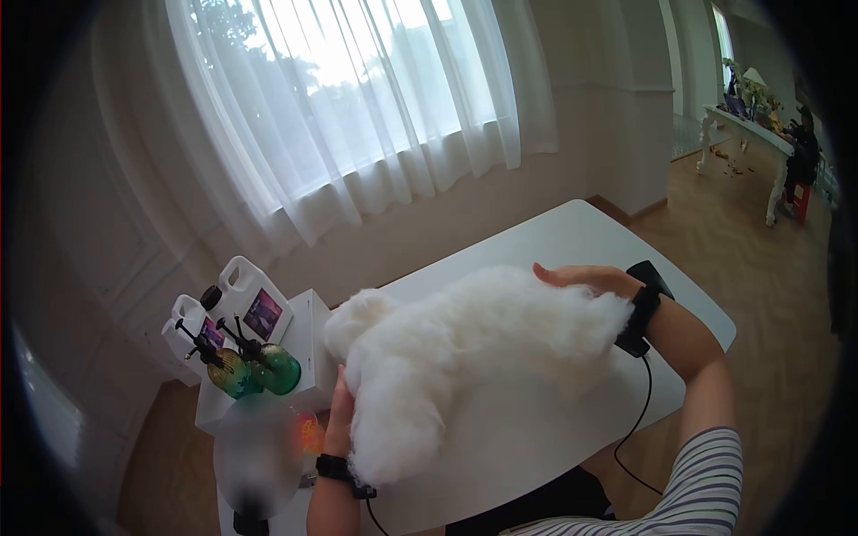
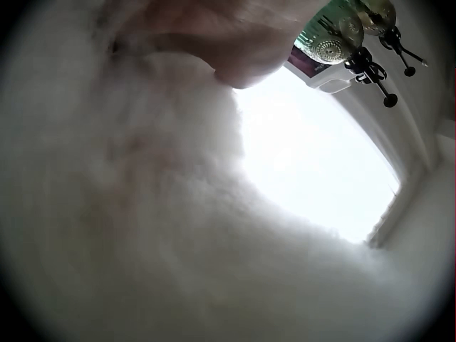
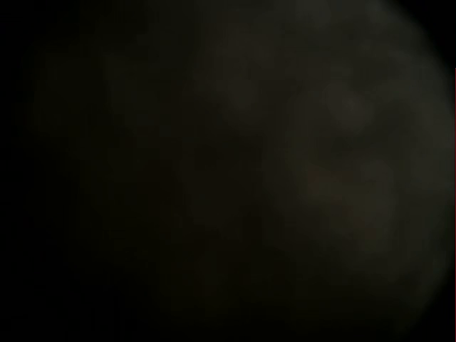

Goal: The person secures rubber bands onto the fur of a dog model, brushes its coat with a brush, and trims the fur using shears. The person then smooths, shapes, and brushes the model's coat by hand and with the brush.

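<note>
A white, fluffy dog-shaped figure [image 1: 483,326] stretches across a white table [image 1: 536,464], its rounded head-like end at the left. My left hand [image 1: 339,411] lies along the near left side of it, a straight edge of the hand against the fur. In the left wrist view, part of this hand [image 2: 242,43] shows at the top, with blurred white fur [image 2: 178,214] below. My right hand [image 1: 581,279] rests over the far right end, thumb stretched out and the other fingers hidden by fur. The right wrist view is almost black.
Left of the table, a white cabinet [image 1: 315,335] bears two green-and-amber glass spray bottles [image 1: 281,368] and white jugs [image 1: 255,290] with dark labels. A blurred round object [image 1: 259,456] stands in front. Cables [image 1: 636,429] trail from both wristbands. A curtained window [image 1: 357,107] is behind.
</note>
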A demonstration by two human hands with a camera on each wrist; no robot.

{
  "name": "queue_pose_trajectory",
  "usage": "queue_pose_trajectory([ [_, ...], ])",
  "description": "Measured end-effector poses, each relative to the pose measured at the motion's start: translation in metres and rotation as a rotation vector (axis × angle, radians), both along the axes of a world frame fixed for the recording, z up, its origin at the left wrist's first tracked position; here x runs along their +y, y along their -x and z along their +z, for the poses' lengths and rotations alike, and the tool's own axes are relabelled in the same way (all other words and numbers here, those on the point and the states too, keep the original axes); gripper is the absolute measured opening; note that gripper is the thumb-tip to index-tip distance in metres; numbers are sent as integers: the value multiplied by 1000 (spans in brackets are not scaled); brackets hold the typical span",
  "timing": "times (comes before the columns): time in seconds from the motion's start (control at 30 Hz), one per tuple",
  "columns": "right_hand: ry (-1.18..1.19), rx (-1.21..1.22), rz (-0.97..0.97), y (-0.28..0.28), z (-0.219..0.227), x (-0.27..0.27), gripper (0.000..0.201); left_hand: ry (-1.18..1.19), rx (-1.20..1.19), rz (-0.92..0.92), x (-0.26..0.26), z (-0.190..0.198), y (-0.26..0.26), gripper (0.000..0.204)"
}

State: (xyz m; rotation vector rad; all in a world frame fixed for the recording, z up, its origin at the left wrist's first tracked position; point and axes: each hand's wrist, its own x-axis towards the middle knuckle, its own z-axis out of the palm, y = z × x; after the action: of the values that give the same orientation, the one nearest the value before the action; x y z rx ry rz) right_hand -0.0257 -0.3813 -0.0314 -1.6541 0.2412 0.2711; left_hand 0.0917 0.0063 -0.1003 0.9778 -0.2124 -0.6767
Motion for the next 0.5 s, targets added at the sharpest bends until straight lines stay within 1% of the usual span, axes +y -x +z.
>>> queue_pose_trajectory([
  [0.03, -201, -7, 107, 6, 6, 6, 77, 0, 2, 2, 4, -8, -9, 58],
  [0.07, -201, -5, 107, 2, 1, 3, 77, 54, 37, -72, 7, -15, -17, 57],
  [0.1, -173, 22, 80, -6, -9, -3, 72, 108, 72, -148, 10, -21, -21, 57],
  [0.13, -147, 49, 53, -9, -14, -7, 66, 104, 74, -149, 6, -14, -14, 57],
  [0.17, -150, 51, 50, -6, -5, 2, 66, 56, 56, -79, -2, -2, -2, 58],
  [0.2, -143, 83, 34, -3, 7, 14, 56, 6, 37, -8, -6, 4, 5, 60],
  [0.23, -136, 115, 18, -1, 14, 22, 47, 2, 38, -9, -4, 3, 5, 60],
  [0.3, -123, 86, 22, -6, -6, 6, 46, -3, 32, -7, -3, -4, 6, 60],
  [0.37, -108, 57, 25, -8, -15, 2, 45, -4, 26, -5, -2, -8, 4, 60],
  [0.5, -317, 55, 110, -9, -20, 3, 41, -6, 6, 1, 5, -18, 2, 60],
])
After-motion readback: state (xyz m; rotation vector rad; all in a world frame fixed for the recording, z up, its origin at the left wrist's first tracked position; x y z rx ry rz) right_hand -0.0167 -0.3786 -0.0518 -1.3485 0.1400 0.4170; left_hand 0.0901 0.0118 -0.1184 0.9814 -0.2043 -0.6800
